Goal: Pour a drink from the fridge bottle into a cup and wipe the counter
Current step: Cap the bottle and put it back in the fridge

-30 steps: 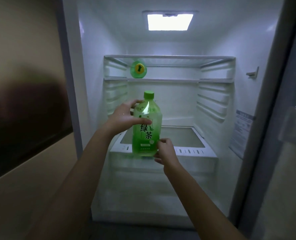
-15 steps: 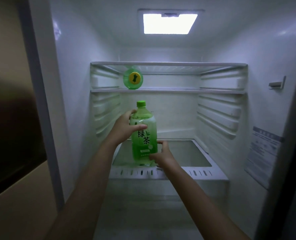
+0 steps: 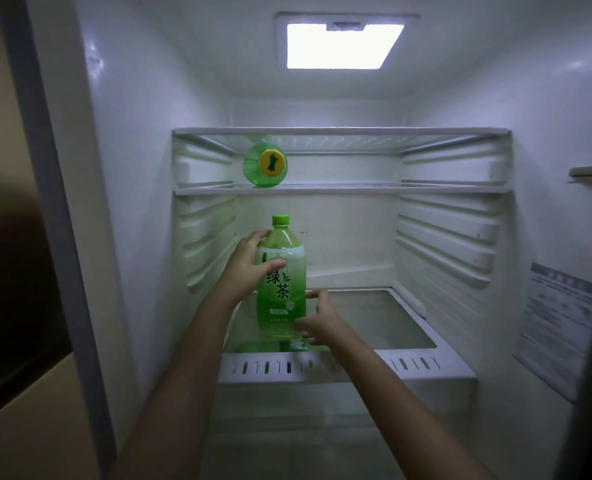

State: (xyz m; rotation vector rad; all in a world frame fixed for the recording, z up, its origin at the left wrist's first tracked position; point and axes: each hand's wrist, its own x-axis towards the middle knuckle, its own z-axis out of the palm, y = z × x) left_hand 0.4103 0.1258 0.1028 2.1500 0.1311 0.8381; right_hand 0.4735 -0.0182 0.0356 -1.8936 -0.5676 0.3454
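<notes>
Clasps the green bottle [image 3: 280,289] at its shoulder with the left grip [image 3: 249,266], fingers curled round it; wraps the right grip [image 3: 318,318] round its base at 5 o'clock. Holds it upright at 9 o'clock over the lower shelf [image 3: 374,320] of the fridge [image 3: 149,168], beneath a lying bottle [image 3: 265,164].

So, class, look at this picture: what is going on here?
A person at an open fridge holds a green tea bottle upright with both hands. The left hand grips its shoulder; the right hand holds it near the base, at the lower glass shelf. Its cap is on. A second green bottle lies on its side on the shelf above.
</notes>
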